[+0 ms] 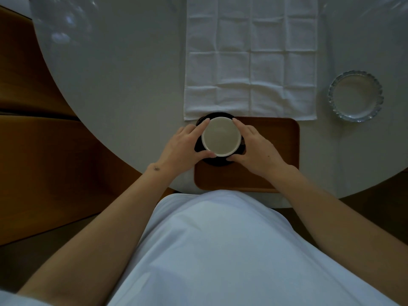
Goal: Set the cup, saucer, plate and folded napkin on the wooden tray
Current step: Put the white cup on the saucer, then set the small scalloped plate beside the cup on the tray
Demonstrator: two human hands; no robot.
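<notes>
At frame centre, the left hand (184, 143) and right hand (256, 146) curl around a white cup (221, 136) on its dark saucer (217, 162), at the wooden tray's (273, 151) left end. The unfolded napkin (250, 58) lies above; a glass plate (356, 99) sits right.

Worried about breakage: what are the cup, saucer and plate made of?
Cup: likely glazed ceramic, smooth off-white with a thick rim. Saucer: dark and glossy, material unclear. Plate: looks like clear glass, see-through with a scalloped, glinting rim.
</notes>
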